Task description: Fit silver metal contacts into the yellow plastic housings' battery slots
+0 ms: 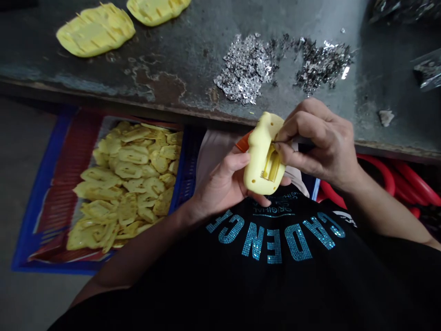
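A yellow plastic housing (257,158) with an open rectangular compartment and small round holes sits in my left hand (229,177), fingers wrapped round its left side and underneath. My right hand (319,140) pinches thumb and forefinger together at the upper end of the compartment. Whatever it pinches is hidden by the fingertips. Behind the housing, an orange piece (244,141) shows beside my left hand. On the bench beyond lie a pile of small flat metal plates (246,69) and a second pile of small metal pieces (320,64).
Two yellow shells (96,31) lie on the far left of the worn metal bench (193,50). Below it at left, a blue crate (37,193) holds many yellow plastic parts (138,179). Red curved tubes (409,181) are at right. A clear bag (429,69) rests at the bench's right.
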Demonstrator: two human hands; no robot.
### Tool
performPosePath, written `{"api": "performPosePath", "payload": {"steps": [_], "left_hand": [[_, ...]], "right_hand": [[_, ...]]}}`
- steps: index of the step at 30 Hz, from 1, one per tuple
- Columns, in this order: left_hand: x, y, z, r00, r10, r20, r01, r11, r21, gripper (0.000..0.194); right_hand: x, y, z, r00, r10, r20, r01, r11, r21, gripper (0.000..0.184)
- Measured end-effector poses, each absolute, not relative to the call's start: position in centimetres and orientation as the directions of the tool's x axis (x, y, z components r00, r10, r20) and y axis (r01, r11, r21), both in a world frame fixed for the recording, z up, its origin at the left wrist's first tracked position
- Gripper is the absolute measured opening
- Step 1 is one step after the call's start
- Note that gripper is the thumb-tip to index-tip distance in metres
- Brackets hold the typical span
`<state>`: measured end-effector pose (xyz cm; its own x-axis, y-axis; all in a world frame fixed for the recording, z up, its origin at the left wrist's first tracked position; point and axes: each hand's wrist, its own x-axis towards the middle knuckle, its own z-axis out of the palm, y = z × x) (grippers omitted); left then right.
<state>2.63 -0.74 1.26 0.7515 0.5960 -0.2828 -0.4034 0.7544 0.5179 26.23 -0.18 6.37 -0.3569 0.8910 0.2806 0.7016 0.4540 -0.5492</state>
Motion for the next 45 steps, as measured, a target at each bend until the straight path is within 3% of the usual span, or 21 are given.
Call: {"api": "performPosePath", "payload": {"steps": [6, 11, 17, 23, 29, 36, 41, 43, 45], "left_hand": [[2.7, -0.7, 1.2, 0.733, 0.626, -0.265, -0.434, 0.731, 0.527, 0.081], [2.6, -0.9, 1.1, 0.718, 0.643, -0.268, -0.409, 0.7, 0.585, 0.096], [2.6, -0.9, 1.0, 0.73, 0.646, -0.223, -0.439, 0.693, 0.572, 0.092], [2.5, -1.0, 0.9, 0.721, 0.652, -0.233, -0.446, 0.695, 0.564, 0.093], [2.4, -1.0, 0.9, 0.72, 0.656, -0.225, -0.466, 0.698, 0.545, 0.091], [2.5, -1.1, 1.2, 0.709, 0.663, -0.241, -0.452, 0.689, 0.567, 0.095], [2.4, -1.3, 1.2, 0.695, 0.667, -0.268, -0.441, 0.69, 0.574, 0.097], [2.4, -1.3, 1.2, 0.691, 0.67, -0.272, -0.441, 0.689, 0.576, 0.098], [2.4, -1.2, 1.1, 0.695, 0.669, -0.264, -0.44, 0.686, 0.58, 0.099]], "right_hand": [[26.4, 0.0, 6.4, -0.351, 0.899, 0.264, 0.681, 0.438, -0.587, 0.021], [26.0, -0.3, 5.8, -0.396, 0.812, 0.429, 0.728, 0.562, -0.393, 0.026], [26.1, -0.3, 5.7, -0.397, 0.758, 0.519, 0.643, 0.632, -0.432, 0.021], [26.7, 0.1, 5.0, -0.426, 0.66, 0.619, 0.559, 0.729, -0.394, 0.012], [27.1, -0.4, 4.4, -0.351, 0.742, 0.572, 0.548, 0.658, -0.517, 0.015], [26.6, -1.2, 4.7, -0.377, 0.675, 0.635, 0.599, 0.7, -0.388, 0.007], [26.9, -1.1, 3.6, -0.438, 0.587, 0.681, 0.653, 0.728, -0.207, 0.012], [27.1, -1.2, 3.5, -0.446, 0.625, 0.64, 0.68, 0.702, -0.212, 0.014], [27.2, -1.4, 3.7, -0.426, 0.697, 0.577, 0.684, 0.666, -0.299, 0.015]]}}
